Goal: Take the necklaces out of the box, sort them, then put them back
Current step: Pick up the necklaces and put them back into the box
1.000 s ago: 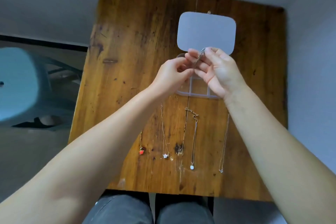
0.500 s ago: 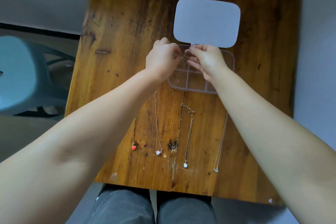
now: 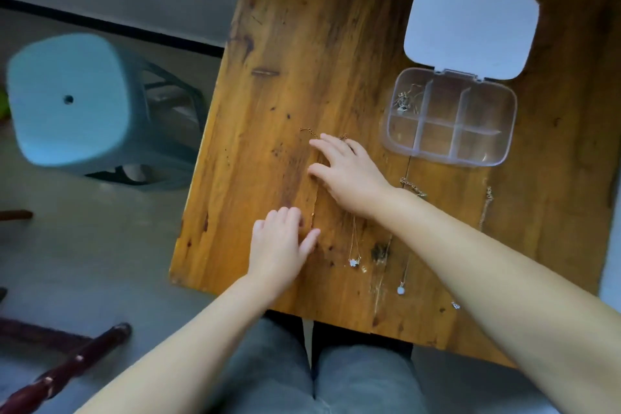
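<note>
The clear compartment box [image 3: 450, 149] stands on the wooden table [image 3: 302, 44] with its lid [image 3: 470, 27] folded back. One thin necklace [image 3: 406, 101] lies bunched in its far-left compartment. Several necklaces lie stretched out in a row nearer to me. My right hand [image 3: 346, 168] lies flat, fingers spread, on the upper part of the leftmost gold chain [image 3: 312, 135]. My left hand [image 3: 282, 245] rests palm down over that chain's lower end and hides its pendant. Neither hand lifts anything. To the right lie a star-pendant necklace [image 3: 354, 260], a white-bead necklace [image 3: 401, 291] and a plain chain [image 3: 485, 208].
A teal plastic stool [image 3: 70, 101] stands on the floor left of the table. A dark red stick [image 3: 67, 366] lies on the floor at lower left. The table's near edge [image 3: 268, 307] is above my knees [image 3: 316, 376]. A wall runs along the right.
Both hands left the box and came down to the leftmost chain. The necklace they held now lies in the box's far-left compartment. My view turned left.
</note>
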### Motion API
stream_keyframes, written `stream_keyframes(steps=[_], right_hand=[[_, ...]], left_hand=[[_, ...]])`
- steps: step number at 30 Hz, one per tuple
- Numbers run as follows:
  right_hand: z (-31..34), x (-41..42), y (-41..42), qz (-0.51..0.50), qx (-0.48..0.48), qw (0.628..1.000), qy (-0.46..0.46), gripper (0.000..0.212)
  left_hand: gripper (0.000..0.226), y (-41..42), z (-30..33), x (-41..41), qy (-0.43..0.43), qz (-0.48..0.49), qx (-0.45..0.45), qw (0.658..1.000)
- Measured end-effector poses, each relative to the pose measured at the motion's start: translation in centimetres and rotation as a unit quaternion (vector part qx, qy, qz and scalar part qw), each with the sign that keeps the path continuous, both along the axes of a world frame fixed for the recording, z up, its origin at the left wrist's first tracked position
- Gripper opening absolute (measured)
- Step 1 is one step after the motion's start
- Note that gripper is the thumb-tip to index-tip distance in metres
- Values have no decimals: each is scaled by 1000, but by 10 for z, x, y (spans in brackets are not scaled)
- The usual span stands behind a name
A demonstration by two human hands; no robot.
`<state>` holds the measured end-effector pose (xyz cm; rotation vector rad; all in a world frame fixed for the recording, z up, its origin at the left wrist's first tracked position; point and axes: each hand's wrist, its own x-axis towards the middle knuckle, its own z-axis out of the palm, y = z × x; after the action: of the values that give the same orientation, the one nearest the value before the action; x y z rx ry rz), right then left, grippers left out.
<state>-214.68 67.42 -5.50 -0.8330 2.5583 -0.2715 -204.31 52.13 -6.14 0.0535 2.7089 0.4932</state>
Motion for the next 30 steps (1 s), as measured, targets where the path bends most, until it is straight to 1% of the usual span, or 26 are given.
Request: stream_keyframes(steps=[2, 5, 8, 10, 11, 12, 13, 14, 15, 16, 17, 18, 20, 21, 22, 23, 25, 26, 28, 29, 30], right_hand=[[-5, -1, -2, 35, 17, 999, 19, 20], [-6, -8, 1, 51, 30, 998, 27, 10], [-8, -7, 3, 90, 58, 993, 52, 14], [-8, -5, 2, 101, 65, 991, 58, 18], [-6, -5, 1, 83, 48, 995, 41, 17], [-2, -5, 0, 41, 9, 999, 4, 14], [4, -6, -1, -21, -47, 998, -48, 11], [11, -9, -2, -90, -108, 984, -105, 10], [19, -11, -1, -152, -161, 964, -150, 9], [27, -13, 1, -199, -203, 943, -174, 9], [36, -15, 3, -230, -235, 926, -184, 10], [45, -17, 7, -249, -262, 914, -187, 10], [62, -22, 16, -272, -323, 885, -198, 8], [70, -25, 22, -283, -364, 862, -209, 8], [76, -28, 28, -301, -409, 833, -221, 8], [83, -32, 37, -326, -453, 797, -231, 9], [93, -38, 58, -394, -538, 705, -241, 11], [97, -42, 72, -435, -568, 659, -231, 13], [102, -49, 101, -514, -610, 567, -203, 17], [103, -53, 116, -544, -632, 517, -195, 19], [103, -58, 129, -566, -650, 471, -189, 20]], left_hand=[[34, 1, -8, 16, -14, -69, -33, 997], [28, -3, -15, 17, -1, -103, -14, 995], [20, -11, -15, 7, 25, -115, 19, 993], [15, -15, -11, 0, 31, -115, 66, 991], [12, -18, -9, -4, 30, -107, 93, 989], [10, -21, -7, -8, 27, -94, 115, 989], [10, -24, -5, -12, 21, -77, 130, 988], [9, -26, -4, -17, 14, -56, 141, 988], [8, -28, -3, -22, 12, -31, 151, 988], [8, -28, -2, -28, 17, -6, 163, 986], [14, -25, 2, -36, 27, 16, 178, 984], [26, -20, 6, -44, 34, 31, 198, 979], [54, 1, 22, -64, 31, 27, 270, 962], [59, 14, 32, -75, 25, 17, 318, 948], [56, 30, 42, -87, 19, 9, 368, 929], [46, 45, 51, -99, 13, 12, 414, 910], [22, 72, 67, -121, -4, 49, 473, 880], [15, 84, 73, -130, -16, 67, 485, 872], [15, 106, 78, -144, -70, 83, 492, 864], [18, 116, 77, -149, -118, 89, 501, 853], [22, 125, 77, -153, -174, 99, 520, 831]])
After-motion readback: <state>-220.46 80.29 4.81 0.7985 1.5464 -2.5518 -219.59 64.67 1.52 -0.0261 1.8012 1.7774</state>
